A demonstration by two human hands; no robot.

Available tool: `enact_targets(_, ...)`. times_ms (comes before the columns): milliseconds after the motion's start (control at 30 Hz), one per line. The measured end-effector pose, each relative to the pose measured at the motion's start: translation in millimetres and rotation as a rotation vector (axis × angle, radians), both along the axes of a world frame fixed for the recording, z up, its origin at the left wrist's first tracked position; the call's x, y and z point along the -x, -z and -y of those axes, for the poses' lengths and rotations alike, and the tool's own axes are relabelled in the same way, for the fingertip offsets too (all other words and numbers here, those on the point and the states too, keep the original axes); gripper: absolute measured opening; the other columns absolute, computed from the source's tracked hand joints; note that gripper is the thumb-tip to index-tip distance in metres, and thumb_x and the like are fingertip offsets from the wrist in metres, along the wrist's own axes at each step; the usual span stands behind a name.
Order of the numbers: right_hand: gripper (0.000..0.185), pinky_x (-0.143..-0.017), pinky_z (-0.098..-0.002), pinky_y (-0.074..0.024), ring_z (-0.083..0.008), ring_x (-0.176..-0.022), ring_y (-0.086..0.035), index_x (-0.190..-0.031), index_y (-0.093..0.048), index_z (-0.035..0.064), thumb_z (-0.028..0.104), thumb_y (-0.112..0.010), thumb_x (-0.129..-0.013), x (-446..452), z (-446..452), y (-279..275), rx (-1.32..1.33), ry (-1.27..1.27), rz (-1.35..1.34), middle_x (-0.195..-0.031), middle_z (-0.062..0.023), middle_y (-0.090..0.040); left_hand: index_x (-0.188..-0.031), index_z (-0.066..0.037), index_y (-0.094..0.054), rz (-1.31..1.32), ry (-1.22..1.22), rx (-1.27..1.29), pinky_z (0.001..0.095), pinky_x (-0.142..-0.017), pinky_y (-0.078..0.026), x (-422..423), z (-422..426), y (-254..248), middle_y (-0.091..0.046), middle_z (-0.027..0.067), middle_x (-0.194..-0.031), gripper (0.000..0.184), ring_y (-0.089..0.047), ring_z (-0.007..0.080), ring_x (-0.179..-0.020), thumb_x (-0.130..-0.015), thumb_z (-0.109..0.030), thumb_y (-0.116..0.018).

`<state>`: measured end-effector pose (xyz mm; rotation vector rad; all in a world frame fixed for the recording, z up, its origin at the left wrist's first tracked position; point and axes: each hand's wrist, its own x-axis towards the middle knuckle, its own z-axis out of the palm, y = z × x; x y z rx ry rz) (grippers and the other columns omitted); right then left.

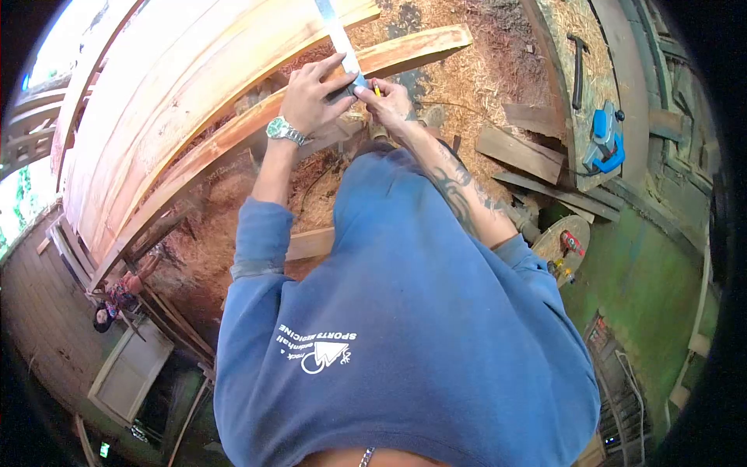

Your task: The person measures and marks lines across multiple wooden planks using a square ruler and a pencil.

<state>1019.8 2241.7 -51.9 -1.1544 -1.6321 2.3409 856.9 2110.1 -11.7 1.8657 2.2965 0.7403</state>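
A pale metal straightedge (338,35) lies across the long wooden planks at the top centre. My left hand (313,95), with a watch on the wrist, rests on the front plank (412,48), fingers spread, its fingertips on the lower end of the straightedge. Close beside it, my right hand (385,101) pinches a small yellow pencil-like tool (377,89). The thumb of my right hand is against the lower end of the straightedge. The tip of the yellow tool is too small to make out.
A hammer (578,71) and a blue power tool (604,140) lie on a bench at the right. Loose boards (520,154) and wood shavings cover the ground beyond my right arm. A round stool (551,243) holds small tools. Another person (105,311) is at the far left.
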Motion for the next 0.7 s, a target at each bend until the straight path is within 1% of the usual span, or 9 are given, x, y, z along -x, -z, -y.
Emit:
enact_targets(33, 0.025, -0.047, -0.0235, -0.0326, -0.0033, -0.053, -0.044, -0.109, -0.075, 0.0083, 0.029, -0.078, -0.096, 2, -1, -1, -0.034, 0.02, -0.012, -0.068, 0.0081, -0.055, -0.122, -0.029, -0.079, 0.008, 0.003, -0.047, 0.0436, -0.096, -0.05, 2, -3, 3, -0.062, -0.0025, -0.146, 0.04, -0.062, 0.0242, -0.116, -0.084, -0.04, -0.08)
enact_targets(133, 0.026, -0.048, -0.0238, -0.0344, -0.0037, -0.054, -0.046, -0.103, -0.075, 0.008, 0.032, -0.08, -0.095, 0, -5, -13, -0.105, -0.009, 0.013, -0.069, 0.0075, -0.057, -0.121, -0.024, -0.08, 0.0, -0.01, -0.037, 0.0407, -0.091, -0.051, 0, -3, 6, -0.067, 0.0005, -0.142, 0.041, -0.064, 0.025, -0.107, -0.081, -0.035, -0.083)
enact_targets(300, 0.037, -0.048, -0.0254, -0.0363, -0.0032, -0.058, -0.05, -0.114, -0.081, 0.0105, 0.042, -0.078, -0.095, -15, -15, 27, -0.36, 0.067, -0.019, -0.071, 0.0055, -0.061, -0.122, -0.027, -0.08, -0.089, 0.001, -0.056, 0.0378, -0.088, -0.051, 1, -5, 6, -0.068, -0.0052, -0.14, 0.041, -0.063, 0.0227, -0.104, -0.083, -0.039, -0.082)
enact_targets(333, 0.042, -0.055, -0.0255, -0.0431, -0.007, -0.065, -0.055, -0.106, -0.082, 0.0073, 0.047, -0.077, -0.095, -24, -26, -10, -0.123, 0.015, 0.197, -0.076, -0.0001, -0.063, -0.122, -0.027, -0.08, -0.092, 0.004, -0.055, 0.0376, -0.088, -0.052, 1, -4, 9, -0.068, -0.0057, -0.14, 0.041, -0.063, 0.0226, -0.104, -0.083, -0.04, -0.082)
enact_targets(400, 0.042, -0.046, -0.0252, -0.0358, -0.0054, -0.053, -0.044, -0.11, -0.079, 0.0043, 0.044, -0.068, -0.102, -36, -30, -10, -0.047, 0.21, 0.137, -0.071, 0.0057, -0.055, -0.121, -0.03, -0.079, -0.096, -0.007, -0.047, 0.0381, -0.09, -0.05, 2, -3, 17, -0.066, -0.01, -0.14, 0.04, -0.061, 0.0204, -0.11, -0.087, -0.05, -0.077)
enact_targets(433, 0.058, -0.045, -0.0239, -0.0341, -0.0068, -0.054, -0.044, -0.114, -0.075, -0.0017, 0.052, -0.055, -0.108, -46, -41, -9, 0.08, 0.189, 0.101, -0.075, 0.0034, -0.056, -0.121, -0.03, -0.079, -0.099, -0.011, -0.046, 0.038, -0.09, -0.05, 2, -4, 15, -0.066, -0.0102, -0.14, 0.04, -0.061, 0.0202, -0.11, -0.087, -0.05, -0.077)
enact_targets(533, 0.076, -0.046, -0.0224, -0.0423, -0.0072, -0.06, -0.051, -0.117, -0.072, -0.0052, 0.064, -0.041, -0.108, -58, -49, -13, 0.215, 0.374, -0.008, -0.078, 0.0, -0.059, -0.121, -0.03, -0.08, -0.11, -0.017, -0.051, 0.0369, -0.089, -0.051, 1, -6, 10, -0.067, -0.0107, -0.14, 0.039, -0.062, 0.0204, -0.107, -0.086, -0.047, -0.079)
enact_targets(567, 0.084, -0.054, -0.0242, -0.0549, -0.0089, -0.067, -0.058, -0.114, -0.073, -0.005, 0.07, -0.035, -0.107, -62, -52, -18, 0.165, 0.385, -0.004, -0.075, -0.0022, -0.06, -0.121, -0.029, -0.08, -0.102, -0.019, -0.049, 0.0361, -0.087, -0.051, 0, -7, 8, -0.068, -0.0097, -0.14, 0.039, -0.063, 0.0211, -0.106, -0.085, -0.044, -0.081)
enact_targets(700, 0.089, -0.062, -0.0286, -0.0613, -0.0096, -0.067, -0.061, -0.112, -0.073, -0.005, 0.074, -0.032, -0.105, -72, -63, -27, -0.016, 0.277, -0.08, -0.075, -0.0036, -0.064, -0.119, -0.031, -0.08, -0.101, -0.033, -0.037, 0.0376, -0.09, -0.051, -1, -7, 16, -0.067, -0.0129, -0.14, 0.039, -0.062, 0.019, -0.107, -0.087, -0.051, -0.077)
